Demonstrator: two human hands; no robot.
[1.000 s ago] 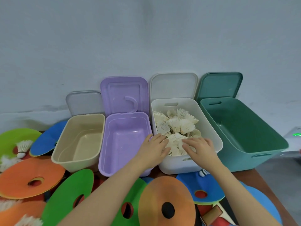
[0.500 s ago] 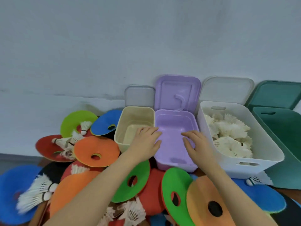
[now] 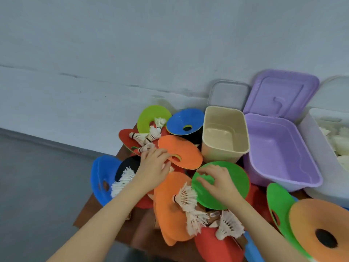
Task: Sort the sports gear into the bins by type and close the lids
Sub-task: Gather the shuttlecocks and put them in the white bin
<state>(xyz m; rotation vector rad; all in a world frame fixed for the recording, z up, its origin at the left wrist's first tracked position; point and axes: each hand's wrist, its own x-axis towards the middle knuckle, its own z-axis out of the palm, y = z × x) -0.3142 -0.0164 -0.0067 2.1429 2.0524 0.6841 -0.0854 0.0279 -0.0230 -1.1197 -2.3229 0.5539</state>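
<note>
Coloured cone discs and white feather shuttlecocks lie piled on a brown table. My left hand point(image 3: 154, 167) hovers over the pile, its bent fingertips at the near edge of an orange disc point(image 3: 181, 151); white feathers show under it, and whether it holds anything is hidden. My right hand point(image 3: 217, 183) pinches a green disc point(image 3: 232, 178) near its middle. A shuttlecock point(image 3: 184, 197) lies on another orange disc point(image 3: 168, 210) between my hands. Several shuttlecocks point(image 3: 146, 138) lie on a red disc at the back.
Along the wall stand open bins: a beige bin point(image 3: 224, 148), a purple bin point(image 3: 283, 183) with its lid up, and a white bin point(image 3: 321, 148) holding shuttlecocks. The table's left edge drops to a grey floor. More discs point(image 3: 321, 220) lie at the lower right.
The view swung left from the bins to the pile. Both hands left the white bin, passed over the purple bin and came down on the discs.
</note>
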